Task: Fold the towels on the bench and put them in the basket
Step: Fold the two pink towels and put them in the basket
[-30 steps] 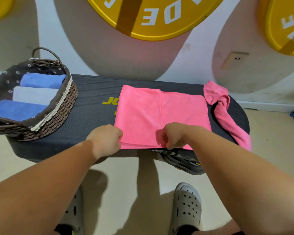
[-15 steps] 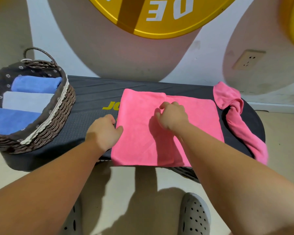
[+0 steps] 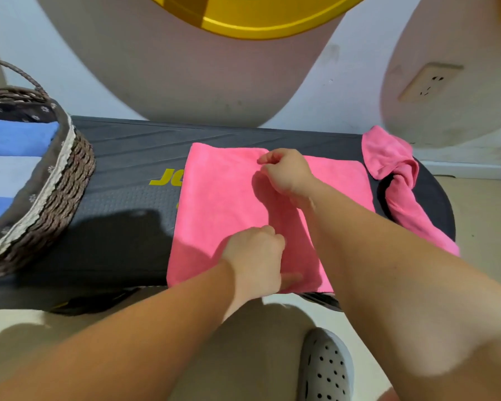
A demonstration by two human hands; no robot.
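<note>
A pink towel (image 3: 223, 198) lies flat and partly folded across the middle of the dark bench (image 3: 122, 233). My right hand (image 3: 285, 173) is at the far edge of its upper layer, fingers curled and pinching the cloth. Near the front edge, my left hand (image 3: 255, 256) rests on the same towel with curled fingers, thumb along the cloth, gripping the layer's edge. A second pink towel (image 3: 394, 166) lies crumpled at the bench's right end and hangs over the side. The wicker basket (image 3: 55, 183) stands on the left end and holds folded blue and white towels (image 3: 15, 140).
The wall with a socket (image 3: 430, 83) runs right behind the bench. A grey clog (image 3: 326, 369) on my foot stands on the beige floor below the bench's front edge. Bare bench surface lies between basket and towel.
My right hand went from the towel's near edge to its far edge. My left hand slid right from the towel's left edge onto its front middle. The view moved closer.
</note>
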